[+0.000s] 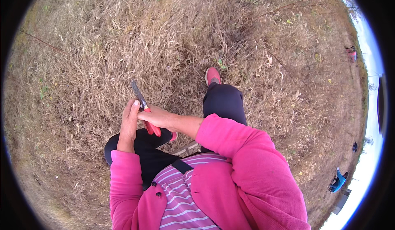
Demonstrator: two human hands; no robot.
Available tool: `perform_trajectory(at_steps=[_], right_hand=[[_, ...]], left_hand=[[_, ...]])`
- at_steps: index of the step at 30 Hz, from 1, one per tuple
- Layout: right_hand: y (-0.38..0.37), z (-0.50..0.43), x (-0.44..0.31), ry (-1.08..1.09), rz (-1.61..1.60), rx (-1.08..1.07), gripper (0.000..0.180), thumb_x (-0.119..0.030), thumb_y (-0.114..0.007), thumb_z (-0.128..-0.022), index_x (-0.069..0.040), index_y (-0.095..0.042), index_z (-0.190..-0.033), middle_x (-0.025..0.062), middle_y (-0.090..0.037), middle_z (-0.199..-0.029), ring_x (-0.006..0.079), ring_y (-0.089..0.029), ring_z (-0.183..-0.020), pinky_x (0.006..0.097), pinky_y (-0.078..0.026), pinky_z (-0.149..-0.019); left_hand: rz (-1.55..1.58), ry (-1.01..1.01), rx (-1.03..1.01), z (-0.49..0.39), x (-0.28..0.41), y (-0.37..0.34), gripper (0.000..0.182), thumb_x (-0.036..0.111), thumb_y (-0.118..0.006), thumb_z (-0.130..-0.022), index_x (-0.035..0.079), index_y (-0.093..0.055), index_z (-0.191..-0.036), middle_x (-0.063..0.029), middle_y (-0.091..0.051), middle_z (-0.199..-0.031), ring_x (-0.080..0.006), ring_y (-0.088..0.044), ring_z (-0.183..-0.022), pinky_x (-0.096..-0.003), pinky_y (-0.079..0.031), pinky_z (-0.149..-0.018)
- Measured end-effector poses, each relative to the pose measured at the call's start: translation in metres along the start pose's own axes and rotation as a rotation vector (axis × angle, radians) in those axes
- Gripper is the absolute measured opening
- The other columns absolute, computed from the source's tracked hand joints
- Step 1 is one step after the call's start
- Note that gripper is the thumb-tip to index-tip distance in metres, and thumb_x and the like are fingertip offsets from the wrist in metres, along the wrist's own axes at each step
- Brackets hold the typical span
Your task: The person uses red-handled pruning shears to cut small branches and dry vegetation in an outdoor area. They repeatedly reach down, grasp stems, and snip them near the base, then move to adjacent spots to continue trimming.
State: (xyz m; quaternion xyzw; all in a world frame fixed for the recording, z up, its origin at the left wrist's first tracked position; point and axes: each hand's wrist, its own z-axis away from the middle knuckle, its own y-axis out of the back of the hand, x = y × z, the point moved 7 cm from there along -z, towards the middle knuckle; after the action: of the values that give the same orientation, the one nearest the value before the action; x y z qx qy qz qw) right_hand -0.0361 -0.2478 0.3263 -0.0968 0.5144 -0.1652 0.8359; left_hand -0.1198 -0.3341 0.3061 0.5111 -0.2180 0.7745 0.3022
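Both hands meet above my bent left knee, around pruning shears (140, 95) with dark metal blades and red handles. My right hand (153, 116) reaches across from the right and grips the shears near the top of the handles; the handle ends stick out below it. My left hand (129, 117) is upright against the other side, its thumb laid along the tool by the pivot. Its other fingers are mostly hidden. The blades point up and away over dry grass, with nothing visible between them.
Dry, matted grass (101, 60) surrounds me. Under my lap shows part of a seat frame (186, 148). My pink shoe (213, 75) rests in the grass near a green sprig (221, 64). Thin bare stems (287, 6) stand upper right. Far right is a person in blue (338, 182).
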Motion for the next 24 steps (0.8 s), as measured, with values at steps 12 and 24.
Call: perform_trajectory(at_steps=[12,24], right_hand=[[0.0,0.007,-0.004,-0.06,-0.009,-0.049,0.042,-0.031,-0.055,-0.093,-0.001,-0.055,-0.122,0.0046,-0.058,-0.101,0.0154,-0.051,-0.093,0.0332,-0.043,-0.082],[0.015,-0.003,-0.005,-0.017,-0.051,0.065,0.027,-0.033,-0.058,-0.101,-0.006,-0.062,-0.1,0.0025,-0.062,-0.086,0.0115,-0.058,-0.077,0.0299,-0.046,-0.07]], left_hand=[[-0.042,0.018,-0.028,0.0,0.001,-0.002,0.048,0.039,-0.055,-0.106,0.0,-0.06,-0.134,-0.0039,-0.063,-0.112,-0.0134,-0.056,-0.106,-0.0297,-0.043,-0.096],[0.128,-0.073,0.179,-0.003,-0.002,0.021,0.057,0.051,-0.047,-0.109,-0.001,-0.06,-0.127,-0.0123,-0.068,-0.114,-0.019,-0.064,-0.103,-0.0343,-0.05,-0.094]])
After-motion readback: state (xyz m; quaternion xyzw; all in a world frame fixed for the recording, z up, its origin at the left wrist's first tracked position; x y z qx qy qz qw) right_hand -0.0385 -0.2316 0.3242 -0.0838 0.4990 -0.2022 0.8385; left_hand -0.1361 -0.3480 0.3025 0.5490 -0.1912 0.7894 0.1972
